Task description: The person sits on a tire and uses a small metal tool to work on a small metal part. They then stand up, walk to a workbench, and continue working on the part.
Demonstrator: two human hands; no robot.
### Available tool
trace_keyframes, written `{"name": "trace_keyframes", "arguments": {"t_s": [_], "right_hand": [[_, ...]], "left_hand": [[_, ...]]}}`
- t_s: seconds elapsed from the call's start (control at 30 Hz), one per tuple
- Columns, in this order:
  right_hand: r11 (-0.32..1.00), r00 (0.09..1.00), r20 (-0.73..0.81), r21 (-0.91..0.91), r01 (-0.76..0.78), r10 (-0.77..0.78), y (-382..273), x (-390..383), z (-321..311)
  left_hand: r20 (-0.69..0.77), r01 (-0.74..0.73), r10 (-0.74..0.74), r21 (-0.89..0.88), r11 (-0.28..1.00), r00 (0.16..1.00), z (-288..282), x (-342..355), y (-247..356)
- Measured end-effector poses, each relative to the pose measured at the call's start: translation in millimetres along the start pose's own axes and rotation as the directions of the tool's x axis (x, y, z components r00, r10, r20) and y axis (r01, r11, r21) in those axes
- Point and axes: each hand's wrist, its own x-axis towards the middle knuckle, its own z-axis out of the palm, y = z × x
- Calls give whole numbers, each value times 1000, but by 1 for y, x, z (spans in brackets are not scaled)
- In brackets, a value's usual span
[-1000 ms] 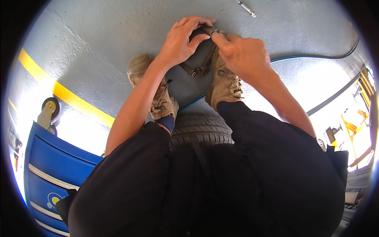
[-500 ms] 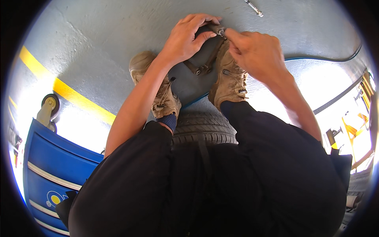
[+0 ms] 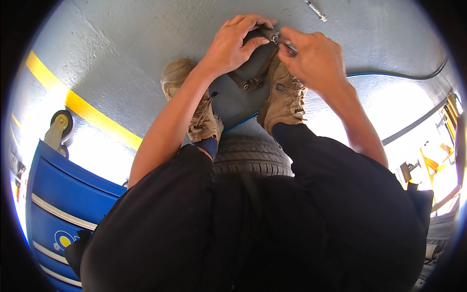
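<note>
Dark metal part (image 3: 270, 34) is up at roughly half past 12 near the toe of the right boot (image 3: 283, 95), and the left hand (image 3: 233, 43) has its thumb and fingers curled in a C around the end. Right hand (image 3: 317, 59), at about half past 1, has thumb and forefinger pinched on a slim silvery tool (image 3: 292, 47), mostly hidden so can't tell what kind. Tyre (image 3: 253, 156)'s near dead centre, hose (image 3: 399, 74) runs off toward 2, blue tool cabinet (image 3: 73, 187)'s around half past 8.
</note>
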Motion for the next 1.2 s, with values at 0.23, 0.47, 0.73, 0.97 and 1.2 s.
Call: {"name": "trace_keyframes", "arguments": {"t_s": [0.23,0.47,0.73,0.97,1.2], "right_hand": [[984,978,115,-26,-174,175,-13,-9,-24],[981,982,57,67,-182,179,-10,-2,-3],[906,957,100,310,-288,271,-8,5,-1],[871,933,171,336,-358,317,-7,-2,-14],[577,890,293,681,-451,350,10,-13,-3]], "left_hand": [[1,-19,19,-26,999,1000,-1,0,1],[13,23,-23,22,999,1000,-2,-2,3],[22,52,-51,-28,998,998,-2,-1,6],[-19,-43,43,18,999,999,2,0,-1],[-18,-15,16,19,1000,1000,2,-4,-6]]}}
